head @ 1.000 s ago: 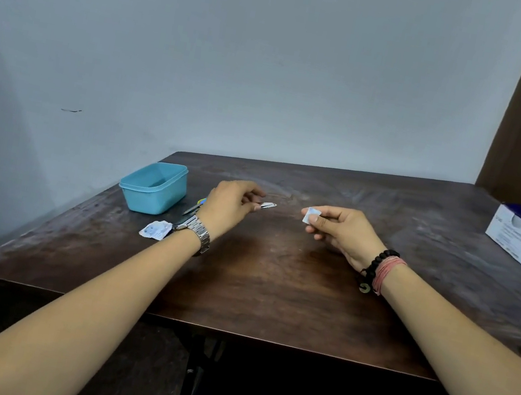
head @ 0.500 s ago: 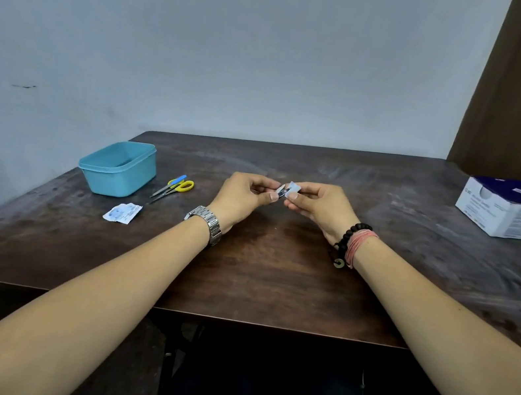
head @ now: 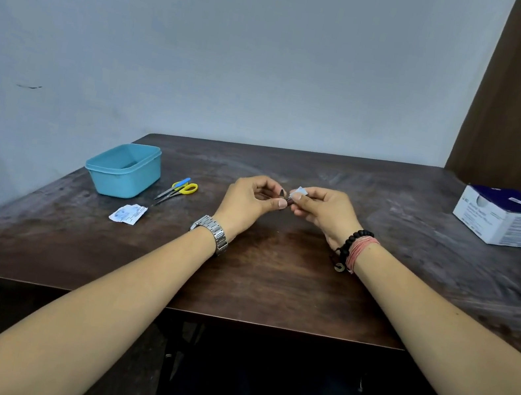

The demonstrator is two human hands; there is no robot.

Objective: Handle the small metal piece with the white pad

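Above the middle of a dark wooden table [head: 271, 286], my left hand [head: 248, 200] pinches a thin dark metal tool [head: 282, 194] between thumb and fingers. My right hand [head: 326, 209] pinches a small white pad [head: 300, 191] against the tip of that tool. The two hands meet fingertip to fingertip. Most of the tool is hidden inside the left fist. A metal watch sits on my left wrist, and bead and cord bracelets on my right.
A light blue plastic tub [head: 123, 169] stands at the left. Yellow and blue scissors [head: 179, 188] lie beside it, and a torn white wrapper [head: 128, 213] lies in front. A white and blue box [head: 506, 218] sits at the far right by a brown panel.
A second ago the hands were apart, the left with the tool and the right with the pad. They came together, and the pad now touches the tool's tip. The camera view shifted.
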